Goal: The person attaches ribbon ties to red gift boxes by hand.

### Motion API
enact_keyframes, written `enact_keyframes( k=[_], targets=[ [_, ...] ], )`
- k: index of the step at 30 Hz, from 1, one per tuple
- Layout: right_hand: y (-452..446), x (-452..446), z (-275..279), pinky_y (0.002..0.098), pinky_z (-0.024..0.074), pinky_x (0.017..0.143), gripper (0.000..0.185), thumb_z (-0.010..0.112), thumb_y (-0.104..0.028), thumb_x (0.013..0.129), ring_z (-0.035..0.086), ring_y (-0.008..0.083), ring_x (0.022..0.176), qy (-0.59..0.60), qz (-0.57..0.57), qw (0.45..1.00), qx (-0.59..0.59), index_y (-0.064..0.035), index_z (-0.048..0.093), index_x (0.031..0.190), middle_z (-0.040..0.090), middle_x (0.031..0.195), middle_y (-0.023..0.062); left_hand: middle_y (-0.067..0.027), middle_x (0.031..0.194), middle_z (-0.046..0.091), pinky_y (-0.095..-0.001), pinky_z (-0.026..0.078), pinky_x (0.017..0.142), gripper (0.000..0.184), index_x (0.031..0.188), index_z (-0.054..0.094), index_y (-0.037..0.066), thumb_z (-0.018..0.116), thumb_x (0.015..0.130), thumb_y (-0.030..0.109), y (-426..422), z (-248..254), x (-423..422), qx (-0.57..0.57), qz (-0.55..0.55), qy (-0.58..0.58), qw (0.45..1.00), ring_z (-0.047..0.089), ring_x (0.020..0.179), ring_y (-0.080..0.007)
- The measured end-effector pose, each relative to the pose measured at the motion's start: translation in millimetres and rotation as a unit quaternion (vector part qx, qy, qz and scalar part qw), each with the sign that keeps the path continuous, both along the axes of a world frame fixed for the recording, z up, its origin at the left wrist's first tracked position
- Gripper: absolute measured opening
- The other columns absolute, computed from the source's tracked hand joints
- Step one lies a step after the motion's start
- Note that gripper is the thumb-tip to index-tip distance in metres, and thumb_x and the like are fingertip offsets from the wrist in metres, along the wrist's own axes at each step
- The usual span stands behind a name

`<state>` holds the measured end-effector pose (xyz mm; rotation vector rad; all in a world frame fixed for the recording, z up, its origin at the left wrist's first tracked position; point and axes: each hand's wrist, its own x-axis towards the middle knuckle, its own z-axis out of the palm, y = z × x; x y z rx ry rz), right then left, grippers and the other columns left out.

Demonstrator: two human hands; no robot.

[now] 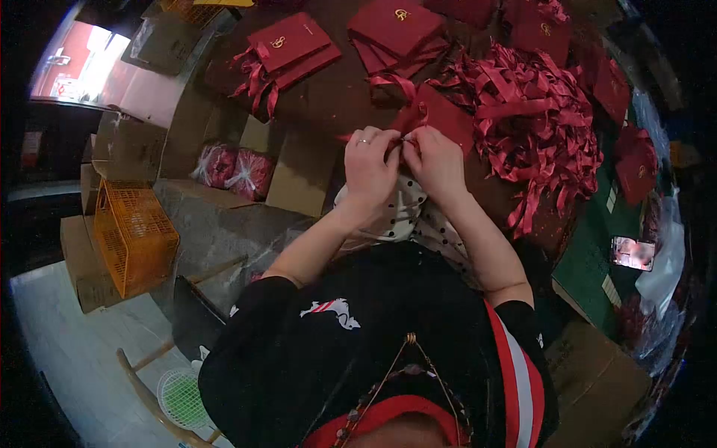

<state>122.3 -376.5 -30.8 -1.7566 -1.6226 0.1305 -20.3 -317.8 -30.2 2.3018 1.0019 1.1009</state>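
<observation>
- The red pouch point(447, 119) lies on the brown worktop point(328, 101), at its near side and directly in front of the person; its near edge is partly hidden by the fingers.
- The left hand point(371, 160), with a ring on one finger, and the right hand point(435, 160) meet at that edge; each grip is closed to a pinch, thumb against fingertips, on some part of the red pouch; whether that is its edge or a ribbon, I cannot tell.
- Just right of the pouch spreads a big, tangled ribbon heap point(534, 112), glossy red, with ends trailing toward the person.
- Beyond the hands sits a pouch stack point(396, 30), gold lettering on top; to its left lies a pouch pair point(295, 48), red ribbons hanging off its left side.
- On the left, below the worktop, an open cardboard box point(302, 179) holds red bundles point(250, 175) in clear plastic; farther left stands an orange crate point(138, 235).
- On the far right, a lit phone point(633, 254) rests beside a green surface point(586, 265).
</observation>
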Motion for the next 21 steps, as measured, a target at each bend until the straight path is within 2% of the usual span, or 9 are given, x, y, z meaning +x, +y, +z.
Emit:
enact_keyframes(
  k=[4,8,11,12,14,16,17,19,21],
  targets=[
    [-2,-2,-5,0.0409,0.0553,0.064,0.015,0.067,-0.014,0.088,0.066,0.0307,0.08,-0.059,0.025,0.997,0.052,-0.0052,0.059,0.096,0.062,0.088,0.0124,-0.013,0.096,0.064,-0.0425,0.049,0.08,0.022,0.102,0.07,0.004,0.072,0.08,0.007,-1,-1,0,-0.018,-0.005,-0.011,1.0,0.061,0.093,-0.0335],
    [3,5,-16,0.042,0.0546,0.066,0.013,0.065,-0.013,0.086,0.064,0.0306,0.08,-0.119,0.058,0.989,0.061,-0.0054,0.057,0.092,0.059,0.087,0.0125,-0.0131,0.096,0.066,-0.0428,0.05,0.082,0.024,0.105,0.072,0.004,0.072,0.082,0.008,-5,-7,-1,-0.056,0.007,-0.009,0.998,0.062,0.094,-0.035],
    [8,13,-17,0.0433,0.0537,0.068,0.013,0.063,-0.013,0.087,0.063,0.0313,0.083,-0.168,0.098,0.981,0.022,-0.0054,0.058,0.096,0.059,0.09,0.013,-0.0141,0.093,0.064,-0.0448,0.049,0.081,0.019,0.098,0.07,0.004,0.068,0.08,0.008,-5,-11,1,-0.052,0.014,-0.042,0.998,0.058,0.093,-0.036],
    [11,18,-19,0.0433,0.0535,0.068,0.013,0.063,-0.014,0.088,0.063,0.0315,0.082,-0.182,0.116,0.976,0.026,-0.0055,0.059,0.097,0.059,0.091,0.013,-0.0141,0.094,0.065,-0.0438,0.048,0.08,0.021,0.1,0.071,0.003,0.071,0.08,0.007,-3,-16,3,-0.046,0.022,-0.055,0.997,0.06,0.092,-0.0355],
    [14,17,-11,0.0421,0.0528,0.066,0.012,0.064,-0.016,0.09,0.066,0.0314,0.079,-0.106,0.117,0.986,0.046,-0.0049,0.061,0.095,0.062,0.087,0.0134,-0.0132,0.094,0.065,-0.0442,0.049,0.081,0.02,0.1,0.071,0.004,0.07,0.081,0.007,-4,-20,3,-0.038,0.022,-0.082,0.996,0.06,0.093,-0.035],
    [13,20,-2,0.0408,0.0523,0.066,0.017,0.066,-0.02,0.091,0.067,0.0322,0.074,0.042,0.077,0.995,-0.049,-0.0027,0.065,0.093,0.066,0.083,0.0149,-0.0125,0.095,0.065,-0.0443,0.049,0.082,0.02,0.101,0.071,0.004,0.07,0.081,0.006,-6,-20,3,-0.037,0.019,-0.083,0.996,0.06,0.093,-0.0349],
    [14,22,1,0.0399,0.0522,0.067,0.021,0.068,-0.022,0.089,0.068,0.0336,0.074,0.125,0.024,0.98,-0.151,-0.002,0.069,0.094,0.069,0.082,0.0163,-0.0119,0.095,0.064,-0.0438,0.049,0.081,0.021,0.102,0.071,0.005,0.07,0.081,0.007,-7,-18,2,-0.03,0.018,-0.076,0.996,0.06,0.092,-0.0347],
    [21,30,-12,0.0398,0.0521,0.068,0.023,0.069,-0.024,0.088,0.069,0.0344,0.075,0.211,0.033,0.96,-0.184,-0.0026,0.07,0.097,0.07,0.085,0.0173,-0.0114,0.096,0.064,-0.0434,0.05,0.081,0.022,0.102,0.071,0.006,0.071,0.08,0.006,-7,-20,3,-0.017,0.018,-0.084,0.996,0.06,0.093,-0.0345],
    [18,26,-9,0.0411,0.0531,0.07,0.024,0.069,-0.024,0.088,0.069,0.0361,0.078,0.153,0.019,0.975,-0.162,-0.0019,0.07,0.098,0.07,0.084,0.0167,-0.013,0.094,0.063,-0.0444,0.047,0.083,0.018,0.098,0.069,0.004,0.069,0.08,0.005,-7,-22,5,-0.022,0.019,-0.096,0.995,0.058,0.093,-0.0351]
  ],
)
